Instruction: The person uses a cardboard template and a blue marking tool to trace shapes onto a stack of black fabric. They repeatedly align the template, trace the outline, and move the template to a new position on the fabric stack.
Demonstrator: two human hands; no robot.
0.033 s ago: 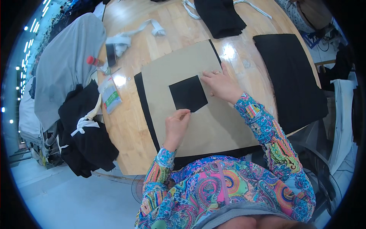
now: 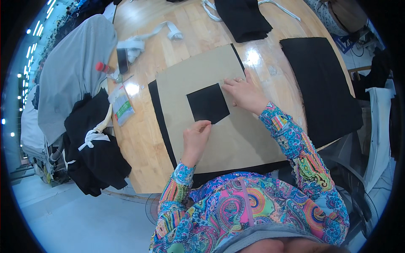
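Observation:
A tan paper sheet (image 2: 236,139) lies on a strip of black fabric (image 2: 157,114) on the wooden table (image 2: 135,143). A black square (image 2: 207,103) shows in the middle of the sheet. My left hand (image 2: 195,139) rests on the sheet with its fingers curled together at the square's near corner; whether they pinch anything is unclear. My right hand (image 2: 244,93) lies flat with spread fingers on the sheet, touching the square's right edge. Both sleeves are bright and multicoloured.
A large black fabric panel (image 2: 320,84) lies to the right, folded black cloth (image 2: 242,17) at the far edge. White straps (image 2: 143,40), a dark phone (image 2: 122,60), a red-capped bottle (image 2: 101,67) and a plastic packet (image 2: 121,105) sit left. Grey cloth (image 2: 76,71) and black garments (image 2: 93,147) hang beside the table.

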